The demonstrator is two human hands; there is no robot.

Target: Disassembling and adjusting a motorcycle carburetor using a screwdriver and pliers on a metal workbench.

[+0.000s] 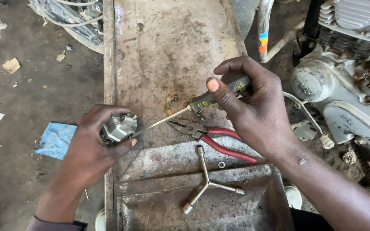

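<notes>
Grey metal part: a small cast housing (118,127), dull and oily, sits in the left hand (91,147) just off the left edge of the steel ramp (168,47), over the dirt floor.
Left hand: fingers curled tight around the housing, thumb pressing it from below so it cannot turn.
Screwdriver: its thin shaft (161,121) runs from the housing up and right across the ramp to a grey and yellow handle (219,95); the tip meets the right face of the housing, though the exact seat is hidden.
Right hand: the right hand (253,102) is closed on the handle above the ramp's right half, thumb laid along the top.
Doing it well: in my judgement the blade should stay in line with the fastener and pushed firmly inward, the turning coming from the wrist, while the left hand braces the part against that push; a slanted blade would likely slip out and mar the head.
Pliers: red-handled pliers (219,141) lie on the ramp just under the shaft, jaws pointing left.
Y-wrench: a three-armed socket wrench (206,182) lies lower on the ramp, a small washer (221,164) beside it.
Brass bit: a small brass piece (171,102) rests on the ramp above the shaft.
Off the ramp: blue cloth (56,139) to its left, motorcycle engine (343,81) to its right.
</notes>
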